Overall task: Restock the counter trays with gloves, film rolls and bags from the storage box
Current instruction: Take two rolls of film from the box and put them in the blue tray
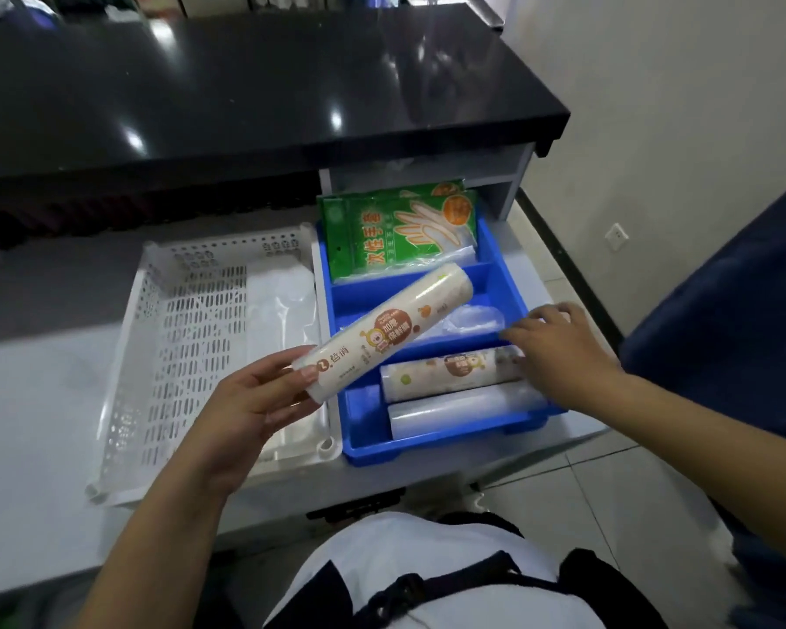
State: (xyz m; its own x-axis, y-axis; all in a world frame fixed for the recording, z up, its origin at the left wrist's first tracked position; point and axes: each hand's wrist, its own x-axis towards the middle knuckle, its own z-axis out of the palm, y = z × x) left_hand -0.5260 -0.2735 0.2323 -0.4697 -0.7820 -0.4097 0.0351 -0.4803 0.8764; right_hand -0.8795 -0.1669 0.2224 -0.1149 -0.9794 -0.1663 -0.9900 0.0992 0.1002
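**A:** What are the fingers doing?

**B:** The left hand [246, 415] has its fingers [268, 379] wrapped round the near end of a film roll [384, 331], thumb across the wrapper. The roll is white with orange print and slants away from the hand, its far end hanging over the middle compartment of the blue tray [368, 429].

**A:** And the right hand?

**B:** The right hand [559, 351] reaches in from the right, palm down, its fingers loosely spread and slightly blurred. The fingertips rest on the right end of a second printed roll [445, 372], which lies flat in the tray's nearest compartment. I cannot tell whether they grip it or only touch it.

**A:** What else is in that tray?

**B:** Just in front of the second roll lies a plain clear roll [454, 408], side by side with it. The middle compartment holds crumpled clear bags [473, 322]. The far compartment holds green glove packets [400, 233], leaning up against the back.

**A:** And around the tray?

**B:** Touching its left side is a white perforated basket [169, 338] with clear plastic sheets [282, 306] lying along its right side. Both sit on a pale grey table [33, 401], under a glossy black countertop [246, 93].
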